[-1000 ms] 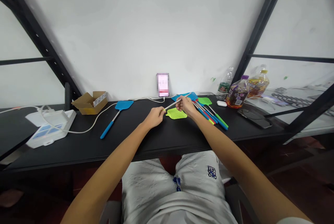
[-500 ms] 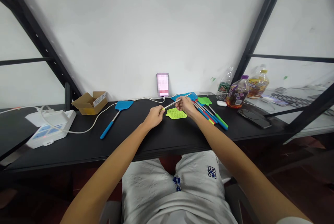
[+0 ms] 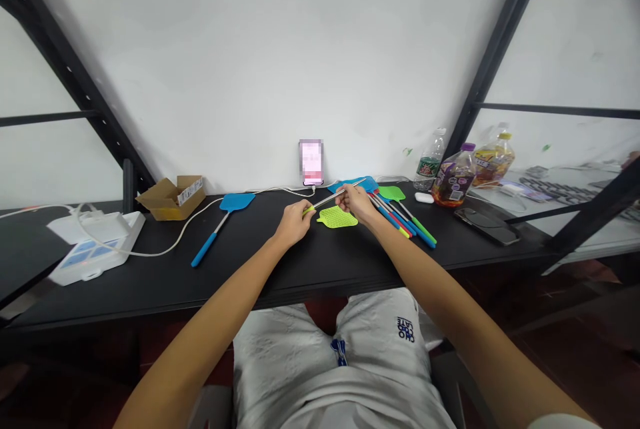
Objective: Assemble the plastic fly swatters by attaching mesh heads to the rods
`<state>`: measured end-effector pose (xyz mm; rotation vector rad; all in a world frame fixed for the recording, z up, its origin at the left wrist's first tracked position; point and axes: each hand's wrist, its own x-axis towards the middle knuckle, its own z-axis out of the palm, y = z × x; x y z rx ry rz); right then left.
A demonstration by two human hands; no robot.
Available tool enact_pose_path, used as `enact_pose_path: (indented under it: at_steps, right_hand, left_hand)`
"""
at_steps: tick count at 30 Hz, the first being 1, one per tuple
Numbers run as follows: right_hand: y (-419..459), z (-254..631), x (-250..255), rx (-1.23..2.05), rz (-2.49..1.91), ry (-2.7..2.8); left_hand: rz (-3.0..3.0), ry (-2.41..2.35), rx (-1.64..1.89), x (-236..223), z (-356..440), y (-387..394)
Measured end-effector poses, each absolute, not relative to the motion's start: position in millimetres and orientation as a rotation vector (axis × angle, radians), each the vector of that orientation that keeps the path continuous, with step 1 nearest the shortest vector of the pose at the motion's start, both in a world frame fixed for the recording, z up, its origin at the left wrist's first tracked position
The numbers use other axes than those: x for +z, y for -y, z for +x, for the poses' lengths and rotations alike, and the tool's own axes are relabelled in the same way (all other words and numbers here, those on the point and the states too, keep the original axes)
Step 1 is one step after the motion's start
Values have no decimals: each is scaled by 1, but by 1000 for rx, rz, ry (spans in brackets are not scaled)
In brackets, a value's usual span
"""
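My left hand (image 3: 296, 221) is closed on the yellow-green grip of a metal fly swatter handle (image 3: 327, 200). My right hand (image 3: 354, 202) pinches the same rod farther along, and its bare tip sticks out past the fingers toward the upper right. Beneath the rod a yellow-green swatter head (image 3: 339, 217) lies flat on the desk, apart from it. Close by my right hand are a blue swatter head (image 3: 369, 184), a green swatter head (image 3: 392, 193) and several handles (image 3: 400, 217) with coloured grips. At the left lies a blue fly swatter (image 3: 215, 236) with head and handle joined.
A phone (image 3: 311, 162) leans on the wall, with a white cable below it. An opened cardboard box (image 3: 173, 198) and a white power strip (image 3: 95, 249) are at the left. Bottles (image 3: 455, 176), a white earphone case (image 3: 425, 198) and a dark phone (image 3: 487, 226) stand or lie right.
My left hand has shifted slightly on the grip, so more of the yellow-green part shows. My right hand stays nearly still on the rod.
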<state>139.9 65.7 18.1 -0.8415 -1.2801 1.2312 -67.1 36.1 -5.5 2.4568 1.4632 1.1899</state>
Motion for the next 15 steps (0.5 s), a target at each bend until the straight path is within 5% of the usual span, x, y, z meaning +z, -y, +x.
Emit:
enact_pose_path:
  at_steps: [15]
  right_hand:
    - [-72,141,10,1215,-823,1263]
  left_hand:
    - [2452,-1401,1314,-2,-68,-33]
